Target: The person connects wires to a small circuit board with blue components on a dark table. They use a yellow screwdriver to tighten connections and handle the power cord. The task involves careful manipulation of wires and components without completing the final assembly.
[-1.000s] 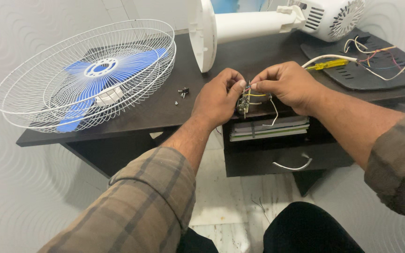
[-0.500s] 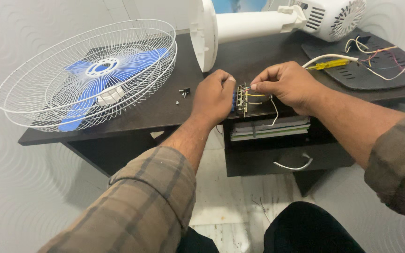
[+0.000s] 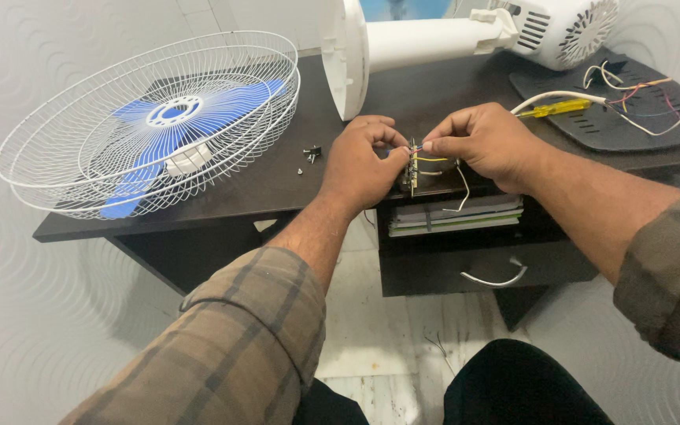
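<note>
My left hand (image 3: 362, 161) grips a small switch block (image 3: 411, 168) with metal contacts and thin wires, held over the front edge of the dark desk (image 3: 261, 185). My right hand (image 3: 483, 142) pinches a wire (image 3: 433, 160) at the top of that block; more wires trail down from it. Both hands touch the block from opposite sides. A yellow-handled screwdriver (image 3: 554, 109) lies just behind my right hand.
A white wire fan guard with blue blades (image 3: 155, 126) lies at the desk's left. A white fan stand and motor housing (image 3: 466, 35) lie across the back. A dark cover panel with loose wires (image 3: 631, 106) sits at right. Small screws (image 3: 311, 153) lie near my left hand. Books (image 3: 454, 215) fill the shelf below.
Both hands have stayed at the block, with the fingers shifting slightly; my right fingers now pinch a wire at its top.
</note>
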